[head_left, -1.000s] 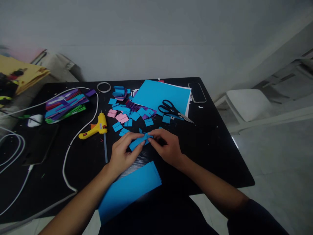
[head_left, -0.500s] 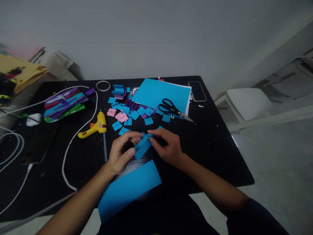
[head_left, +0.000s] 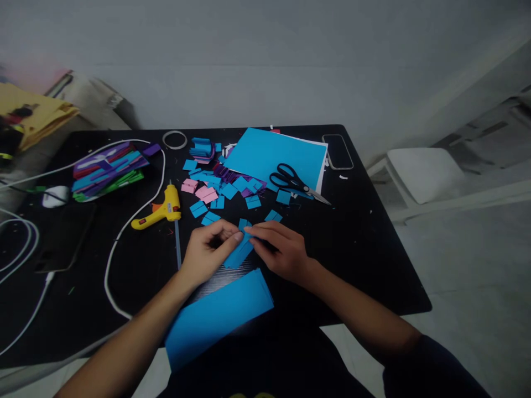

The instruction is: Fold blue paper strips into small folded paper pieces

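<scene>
Between my two hands is a small strip of blue paper [head_left: 239, 254], slanting over the table. My left hand [head_left: 209, 250] pinches its left side with thumb and fingers. At the upper right end, the fingertips of my right hand [head_left: 282, 249] are closed on the same paper. Just below lies a larger blue sheet [head_left: 219, 318] with straight edges, near the table's front. Several small folded blue paper pieces [head_left: 229, 191] are scattered beyond my hands, along with pink pieces [head_left: 206, 194].
A yellow glue gun [head_left: 160, 210] lies to the left, near a white cable [head_left: 110, 271]. Black-handled scissors [head_left: 298, 184] rest on a large blue sheet [head_left: 274, 155]. At the back stand a tape ring [head_left: 175, 140] and a phone [head_left: 338, 152]. Bundled coloured strips [head_left: 110, 168] sit at left.
My left thumb has moved up and right along the blue paper strip, closer to my right fingertips. The strip's visible part looks narrower. My right fingers have shifted slightly left.
</scene>
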A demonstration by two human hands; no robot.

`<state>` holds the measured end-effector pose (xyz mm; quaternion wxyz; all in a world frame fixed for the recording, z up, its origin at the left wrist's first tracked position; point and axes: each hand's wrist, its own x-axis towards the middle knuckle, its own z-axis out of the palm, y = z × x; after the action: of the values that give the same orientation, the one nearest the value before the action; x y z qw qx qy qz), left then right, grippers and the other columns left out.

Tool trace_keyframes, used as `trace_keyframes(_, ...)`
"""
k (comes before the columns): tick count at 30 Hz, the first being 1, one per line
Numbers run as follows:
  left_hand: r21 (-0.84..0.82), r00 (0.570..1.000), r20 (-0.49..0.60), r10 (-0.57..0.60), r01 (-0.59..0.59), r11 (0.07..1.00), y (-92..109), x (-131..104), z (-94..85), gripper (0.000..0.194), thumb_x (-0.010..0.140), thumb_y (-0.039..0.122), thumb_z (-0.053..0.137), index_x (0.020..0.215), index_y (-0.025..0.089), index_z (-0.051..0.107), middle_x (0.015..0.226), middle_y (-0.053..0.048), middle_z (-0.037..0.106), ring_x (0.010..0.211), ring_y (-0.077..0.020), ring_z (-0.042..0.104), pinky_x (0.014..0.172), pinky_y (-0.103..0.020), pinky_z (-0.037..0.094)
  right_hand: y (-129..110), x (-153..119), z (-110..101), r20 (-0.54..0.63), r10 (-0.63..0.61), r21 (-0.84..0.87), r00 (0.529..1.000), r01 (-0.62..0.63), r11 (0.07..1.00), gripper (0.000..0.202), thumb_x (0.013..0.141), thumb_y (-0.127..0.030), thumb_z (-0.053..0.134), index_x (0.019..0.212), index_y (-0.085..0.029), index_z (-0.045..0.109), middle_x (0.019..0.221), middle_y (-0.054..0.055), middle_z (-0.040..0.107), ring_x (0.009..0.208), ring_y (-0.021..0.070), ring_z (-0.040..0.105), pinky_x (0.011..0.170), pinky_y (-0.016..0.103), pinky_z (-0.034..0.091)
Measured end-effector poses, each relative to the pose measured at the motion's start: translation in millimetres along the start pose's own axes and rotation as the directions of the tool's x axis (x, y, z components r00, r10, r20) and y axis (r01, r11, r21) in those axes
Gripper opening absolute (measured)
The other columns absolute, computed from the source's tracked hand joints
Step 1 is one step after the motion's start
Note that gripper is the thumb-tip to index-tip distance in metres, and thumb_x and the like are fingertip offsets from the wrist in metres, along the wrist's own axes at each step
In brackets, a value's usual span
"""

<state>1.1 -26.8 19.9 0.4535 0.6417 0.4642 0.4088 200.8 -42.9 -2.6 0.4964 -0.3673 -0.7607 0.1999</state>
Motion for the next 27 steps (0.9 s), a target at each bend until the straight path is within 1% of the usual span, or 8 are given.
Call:
trace_keyframes(3,0.021,1.0,0.013,0.018,-0.018,1.0,0.3,-0.6,0.6,0.013,0.088,0.027,0.072,0.078,0.017,0.072,0.061,0.003,0.063,0.055,-0.0098,0.055,0.054,-0.02,0.043,0.5,0.0,0.9,-0.022,-0.036,-0.022,0.999,0.036,0.999,0.029,0.098,-0.013,0.062,0.122,-0.024,0.074,0.109,0.008,0.08,0.1,0.0186,0.078,0.091,0.033,0.065)
trace_keyframes(7,0.001,0.999,0.047,0.006,-0.006,1.0,-1.2,0.1,-0.9,0.015,0.089,0.027,0.071,0.078,0.017,0.072,0.059,0.004,0.06,0.052,-0.0081,0.051,0.051,-0.019,0.041,1.4,-0.6,1.7,-0.036,-0.062,-0.031,0.997,0.061,0.998,0.027,0.097,-0.011,0.064,0.12,-0.021,0.074,0.107,0.008,0.08,0.099,0.0171,0.078,0.091,0.03,0.065)
trace_keyframes(11,-0.018,0.997,0.072,-0.011,0.012,1.0,-2.4,1.7,-1.9,0.016,0.089,0.027,0.07,0.078,0.016,0.071,0.06,0.004,0.059,0.053,-0.0078,0.05,0.051,-0.018,0.04,1.6,-1.0,2.3,-0.036,-0.098,-0.036,0.995,0.096,0.995,0.028,0.096,-0.009,0.065,0.121,-0.02,0.073,0.106,0.008,0.08,0.097,0.0167,0.077,0.089,0.028,0.065)
trace_keyframes(15,-0.008,0.997,0.078,-0.01,0.011,1.0,-1.8,1.8,-2.0,0.019,0.091,0.028,0.068,0.076,0.016,0.07,0.058,0.005,0.056,0.053,-0.008,0.048,0.051,-0.019,0.039,0.7,-0.5,2.0,-0.016,-0.083,-0.057,0.996,0.082,0.995,0.028,0.098,-0.012,0.063,0.122,-0.023,0.073,0.105,0.007,0.08,0.096,0.0167,0.078,0.088,0.028,0.065)
trace_keyframes(17,0.001,0.997,0.082,-0.007,0.007,1.0,-2.3,1.2,-2.5,0.023,0.093,0.031,0.066,0.075,0.016,0.069,0.059,0.004,0.055,0.054,-0.0086,0.048,0.052,-0.019,0.039,-0.1,0.1,1.3,-0.01,-0.071,-0.054,0.997,0.071,0.996,0.026,0.098,-0.012,0.064,0.12,-0.021,0.074,0.104,0.008,0.081,0.096,0.0171,0.078,0.088,0.028,0.065)
trace_keyframes(21,0.02,0.997,0.075,0.008,-0.01,1.0,-5.7,-0.3,-4.0,0.024,0.096,0.032,0.064,0.078,0.017,0.069,0.061,0.004,0.057,0.055,-0.0093,0.048,0.054,-0.02,0.04,-1.7,2.4,-1.1,-0.022,-0.004,0.02,1.0,0.004,1.0,0.023,0.096,-0.012,0.066,0.115,-0.02,0.077,0.103,0.008,0.081,0.094,0.017,0.078,0.088,0.028,0.064)
trace_keyframes(24,0.015,0.996,0.067,0.052,-0.053,0.998,-7.2,-1.0,-4.3,0.019,0.096,0.029,0.064,0.082,0.017,0.068,0.061,0.005,0.056,0.054,-0.0087,0.049,0.052,-0.019,0.039,-2.4,4.8,-3.5,-0.005,0.115,0.124,0.993,-0.114,0.986,0.022,0.095,-0.015,0.069,0.113,-0.022,0.078,0.104,0.007,0.082,0.093,0.0173,0.078,0.086,0.03,0.064)
trace_keyframes(27,0.027,0.991,0.062,0.115,-0.117,0.993,-7.3,-1.2,-4.2,0.012,0.096,0.025,0.065,0.087,0.018,0.068,0.065,0.004,0.06,0.057,-0.0088,0.053,0.054,-0.019,0.042,-1.5,6.9,-5.2,0.046,0.245,0.242,0.969,-0.248,0.938,0.02,0.092,-0.019,0.073,0.11,-0.025,0.08,0.104,0.005,0.082,0.091,0.0181,0.077,0.084,0.031,0.063)
